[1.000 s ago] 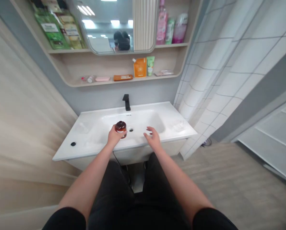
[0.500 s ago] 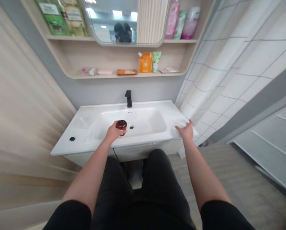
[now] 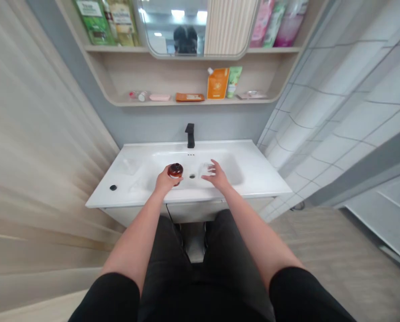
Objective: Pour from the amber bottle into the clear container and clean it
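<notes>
Bottle (image 3: 176,169) reddish-brown, white-labelled; container (image 3: 205,169) colourless; sink (image 3: 234,169) white; faucet (image 3: 190,137) black; pouch (image 3: 218,84) orange; right curtain (image 3: 321,112) white, dark grid.

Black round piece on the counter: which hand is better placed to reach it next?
Probably the left hand: the black round piece lies nearer to it. That hand would first need freeing from the brown bottle, but the right hand is farther and holds a clear container.

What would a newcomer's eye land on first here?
Likely the amber-brown bottle in the left hand, over the white basin. The right hand holds a blurred clear object. Next, the black faucet at the basin's back and the orange pouch standing on the lower shelf.
</notes>
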Demonstrator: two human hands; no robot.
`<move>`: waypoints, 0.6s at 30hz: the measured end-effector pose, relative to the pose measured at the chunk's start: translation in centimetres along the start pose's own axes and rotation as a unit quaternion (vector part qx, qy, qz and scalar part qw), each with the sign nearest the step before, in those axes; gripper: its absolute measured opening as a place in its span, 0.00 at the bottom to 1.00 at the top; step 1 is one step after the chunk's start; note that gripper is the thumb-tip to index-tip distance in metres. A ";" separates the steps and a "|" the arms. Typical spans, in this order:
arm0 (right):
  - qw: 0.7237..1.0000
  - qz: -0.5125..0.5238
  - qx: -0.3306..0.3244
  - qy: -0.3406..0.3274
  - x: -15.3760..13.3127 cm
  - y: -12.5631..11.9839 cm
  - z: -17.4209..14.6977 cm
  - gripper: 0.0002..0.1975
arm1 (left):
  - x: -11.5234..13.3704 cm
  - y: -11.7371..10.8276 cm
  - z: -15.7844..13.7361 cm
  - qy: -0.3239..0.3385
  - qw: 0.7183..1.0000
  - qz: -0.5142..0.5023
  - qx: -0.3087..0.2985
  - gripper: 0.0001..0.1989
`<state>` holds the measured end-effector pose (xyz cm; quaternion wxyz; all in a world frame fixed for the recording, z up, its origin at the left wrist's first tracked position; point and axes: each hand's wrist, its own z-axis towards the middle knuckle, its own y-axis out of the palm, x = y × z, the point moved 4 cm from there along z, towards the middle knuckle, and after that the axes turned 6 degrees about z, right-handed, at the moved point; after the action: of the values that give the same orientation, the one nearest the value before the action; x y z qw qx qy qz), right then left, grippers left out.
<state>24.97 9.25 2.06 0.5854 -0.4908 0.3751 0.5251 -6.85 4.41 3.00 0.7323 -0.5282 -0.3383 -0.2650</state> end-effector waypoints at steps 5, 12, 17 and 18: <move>0.998 0.042 -0.038 0.034 0.3 6.1 0.3 0.49 | -0.4 0.0 0.5 -0.030 0.999 0.014 0.013 0.37; 0.997 0.021 -0.048 0.052 1.3 5.6 0.5 0.42 | -0.4 -0.4 1.4 -0.037 0.997 0.064 -0.002 0.36; 0.994 -0.009 -0.052 0.092 1.9 6.1 1.2 0.39 | -0.4 -1.0 1.9 0.006 0.993 0.114 -0.026 0.36; 0.993 -0.019 -0.058 0.098 2.0 6.3 1.3 0.38 | -0.4 -1.0 1.9 0.013 0.993 0.117 -0.026 0.36</move>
<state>19.01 10.81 -0.66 0.5261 -0.5802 0.3903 0.4840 -8.22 5.92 3.66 0.7487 -0.5795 -0.2579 -0.1926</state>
